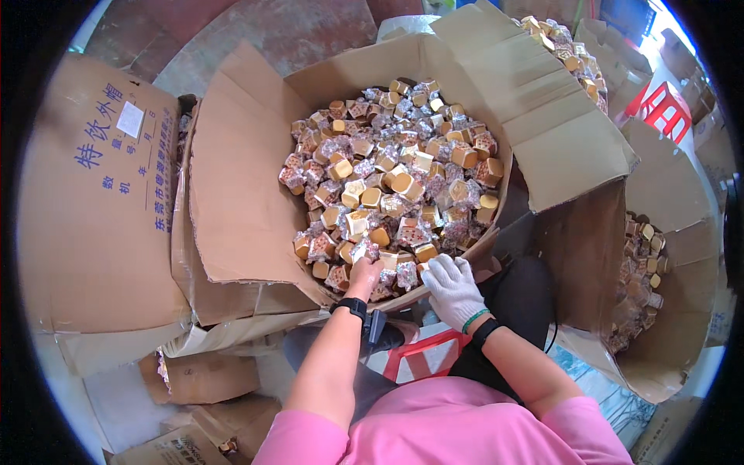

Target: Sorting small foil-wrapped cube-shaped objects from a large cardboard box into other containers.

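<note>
My bare left hand [364,276] reaches over the near side of a big open carton [246,159] and pinches a small piece in crinkled clear wrap [364,250]. My right hand [452,288] wears a white knit glove. Its fingers are curled at the carton's near right edge, beside a gold cap [425,253]; what lies under the fingertips is hidden. The carton holds a heap of gold, block-shaped caps [405,185], many wrapped in clear plastic. Some show a patterned side.
A closed carton [101,232] stands at the left. Another open carton [674,209] with similar caps is at the right, and more caps [570,54] are piled at the far right. A red stool [665,108] stands behind. Below lie cardboard pieces [209,378].
</note>
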`<state>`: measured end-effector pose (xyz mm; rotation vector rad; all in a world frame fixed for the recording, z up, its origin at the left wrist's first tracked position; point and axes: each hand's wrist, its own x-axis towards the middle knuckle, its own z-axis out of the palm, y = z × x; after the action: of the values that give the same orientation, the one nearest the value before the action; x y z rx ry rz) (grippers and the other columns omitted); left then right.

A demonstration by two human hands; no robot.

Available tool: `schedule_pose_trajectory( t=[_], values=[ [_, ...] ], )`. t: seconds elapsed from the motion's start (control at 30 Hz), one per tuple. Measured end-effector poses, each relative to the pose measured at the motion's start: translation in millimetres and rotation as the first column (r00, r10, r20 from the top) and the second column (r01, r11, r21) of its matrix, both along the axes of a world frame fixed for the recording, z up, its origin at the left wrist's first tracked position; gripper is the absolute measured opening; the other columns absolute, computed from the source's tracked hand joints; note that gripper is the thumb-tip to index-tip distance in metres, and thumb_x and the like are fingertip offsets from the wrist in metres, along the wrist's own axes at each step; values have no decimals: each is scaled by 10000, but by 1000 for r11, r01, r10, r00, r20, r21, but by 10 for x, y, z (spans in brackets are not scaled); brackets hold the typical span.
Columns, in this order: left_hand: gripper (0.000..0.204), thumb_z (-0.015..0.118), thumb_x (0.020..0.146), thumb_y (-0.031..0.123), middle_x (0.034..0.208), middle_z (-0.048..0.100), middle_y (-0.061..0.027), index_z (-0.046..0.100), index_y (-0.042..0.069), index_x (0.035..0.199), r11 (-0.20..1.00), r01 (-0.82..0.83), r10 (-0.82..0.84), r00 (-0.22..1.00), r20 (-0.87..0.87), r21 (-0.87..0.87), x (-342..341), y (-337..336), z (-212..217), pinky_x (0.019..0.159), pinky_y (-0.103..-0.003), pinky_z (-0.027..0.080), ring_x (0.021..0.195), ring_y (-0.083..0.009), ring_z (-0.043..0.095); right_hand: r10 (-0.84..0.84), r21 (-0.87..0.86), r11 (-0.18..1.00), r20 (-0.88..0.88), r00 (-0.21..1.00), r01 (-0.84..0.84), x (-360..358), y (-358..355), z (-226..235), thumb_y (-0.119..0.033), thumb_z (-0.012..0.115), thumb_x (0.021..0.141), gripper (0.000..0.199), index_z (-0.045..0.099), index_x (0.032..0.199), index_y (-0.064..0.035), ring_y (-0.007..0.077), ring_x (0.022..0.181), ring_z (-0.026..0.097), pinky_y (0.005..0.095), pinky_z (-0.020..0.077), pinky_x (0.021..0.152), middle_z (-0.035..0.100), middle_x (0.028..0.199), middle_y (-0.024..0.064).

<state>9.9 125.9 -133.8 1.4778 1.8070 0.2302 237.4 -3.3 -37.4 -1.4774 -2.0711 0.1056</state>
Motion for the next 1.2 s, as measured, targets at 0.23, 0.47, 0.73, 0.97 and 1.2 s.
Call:
schedule_pose_trajectory(
  t=[0.23, 0.47, 0.73, 0.97, 1.2],
  values=[
    [673, 730, 687, 352, 1044, 611, -265, 498, -119, 1107, 984, -143, 160, 971, 177, -105, 140, -80, -316, 828, -390, 473, 963, -343, 614, -1, -28, 1000, 7, 1000, 2, -25, 59, 55, -83, 613, 640, 381, 551, 1013, -33, 310, 1100, 499, 453, 385, 898, 550, 1073, 123],
    [421, 685, 802, 296, 953, 624, -93, 514, 96, 1131, 839, -262, 489, 747, 450, -476, 123, -160, 180, 596, -381, 507, 721, -222, 611, -29, -43, 999, 37, 999, 31, -16, 37, -39, -101, 621, 665, 391, 546, 1043, -39, 321, 1131, 489, 468, 372, 924, 550, 1114, 129],
    [382, 585, 908, 344, 1112, 604, -117, 531, 86, 1184, 722, -65, 689, -25, 724, -689, -144, -415, 611, 801, -474, 512, 988, -294, 582, -31, -129, 991, 46, 998, 37, -94, 8, 50, -140, 627, 689, 348, 589, 1028, -68, 296, 1124, 505, 477, 339, 962, 592, 1060, 114],
    [403, 599, 902, 312, 1140, 586, -123, 500, 86, 1221, 780, -40, 615, -137, 777, -624, -7, -641, 944, 823, -478, 512, 1006, -310, 575, -283, -660, 749, -392, 876, -53, -192, 185, 604, -364, 582, 854, 328, 683, 932, -62, 330, 920, 629, 423, 459, 843, 672, 895, 163],
    [364, 548, 933, 271, 1154, 594, -123, 499, 80, 1238, 801, -49, 597, -8, 802, -597, 136, -878, 1054, 830, -491, 517, 1034, -289, 584, -211, -539, 842, -342, 916, -8, -444, 35, 325, -451, 590, 849, 416, 595, 929, -43, 405, 826, 621, 454, 487, 703, 629, 845, 232]
  ],
)
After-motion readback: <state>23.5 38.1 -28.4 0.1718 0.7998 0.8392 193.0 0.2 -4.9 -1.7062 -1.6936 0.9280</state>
